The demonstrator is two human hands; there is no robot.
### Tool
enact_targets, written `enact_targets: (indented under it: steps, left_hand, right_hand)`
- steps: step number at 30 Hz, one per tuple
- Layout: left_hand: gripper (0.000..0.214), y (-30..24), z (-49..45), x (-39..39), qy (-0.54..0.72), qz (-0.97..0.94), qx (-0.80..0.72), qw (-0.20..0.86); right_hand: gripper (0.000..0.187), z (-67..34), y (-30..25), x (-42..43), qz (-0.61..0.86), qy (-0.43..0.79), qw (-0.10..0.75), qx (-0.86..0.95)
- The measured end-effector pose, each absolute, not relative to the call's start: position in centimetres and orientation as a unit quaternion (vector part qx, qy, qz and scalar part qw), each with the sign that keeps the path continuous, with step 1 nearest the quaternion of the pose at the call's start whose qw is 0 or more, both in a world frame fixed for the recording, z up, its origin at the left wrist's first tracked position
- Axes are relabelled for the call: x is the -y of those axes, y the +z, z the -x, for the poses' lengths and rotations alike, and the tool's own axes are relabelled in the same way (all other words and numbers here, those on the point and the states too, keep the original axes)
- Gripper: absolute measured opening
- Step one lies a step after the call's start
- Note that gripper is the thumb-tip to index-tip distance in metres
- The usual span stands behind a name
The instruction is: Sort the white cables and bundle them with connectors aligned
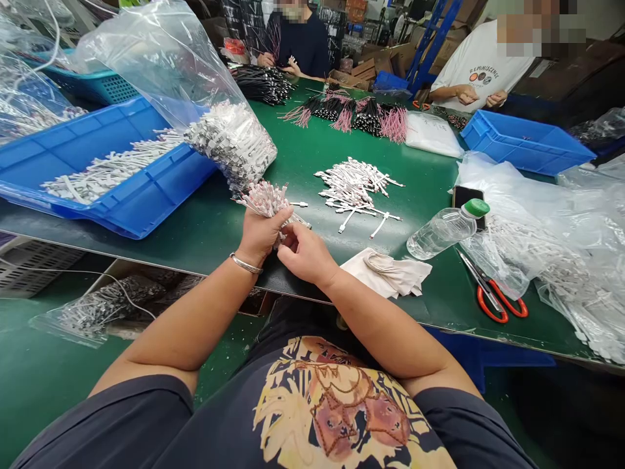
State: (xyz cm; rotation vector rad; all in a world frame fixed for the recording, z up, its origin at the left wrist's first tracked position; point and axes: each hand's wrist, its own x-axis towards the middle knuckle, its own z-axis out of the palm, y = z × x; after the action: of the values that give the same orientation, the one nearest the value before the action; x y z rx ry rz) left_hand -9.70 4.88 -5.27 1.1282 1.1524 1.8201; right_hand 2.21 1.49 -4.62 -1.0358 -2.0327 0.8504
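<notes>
My left hand (pixel 261 234) grips a bundle of thin white cables with pink-marked ends (pixel 266 203). My right hand (pixel 305 253) is curled against the lower end of that bundle, its fingers pinching a few strands. A silver bangle (pixel 246 264) circles my left wrist. Just beyond the hands, a bulging clear plastic bag of white cables (pixel 232 144) lies at the edge of a blue plastic tray (pixel 146 218). A loose pile of white cables (pixel 354 192) sits on the green table (pixel 161 242) to the right of the bundle.
Pink-and-black wire bundles (pixel 364 117) lie farther along the table. Nearby are a water bottle (pixel 442 229), red-handled scissors (pixel 498 299), a pale cloth (pixel 390 272), plastic bags (pixel 537 221) and a blue tray (pixel 525 140). Two co-workers (pixel 297 42) (pixel 481 71) sit opposite.
</notes>
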Motion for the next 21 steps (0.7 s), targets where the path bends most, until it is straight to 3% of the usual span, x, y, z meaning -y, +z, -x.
enact_targets:
  steps: [5, 10, 16, 21]
  left_hand:
    - [0.04, -5.2, 9.5, -4.7, 0.697, -0.432, -0.442, 0.362]
    - [0.038, -5.0, 9.3, -4.5, 0.694, -0.408, -0.441, 0.396]
    - [0.037, -4.9, 9.8, -4.7, 0.699, -0.376, -0.429, 0.431]
    - [0.04, -4.5, 10.2, -4.8, 0.694, -0.377, -0.419, 0.447]
  right_hand:
    - [0.008, -2.1, -4.9, -1.9, 0.418, 0.3, 0.365, 0.776]
    - [0.005, -2.4, -4.5, -1.7, 0.425, 0.241, 0.312, 0.815]
    - [0.011, -3.6, -3.8, -1.6, 0.41, 0.215, 0.24, 0.853]
    - [0.021, -4.6, -3.5, -2.5, 0.406, 0.227, 0.269, 0.843]
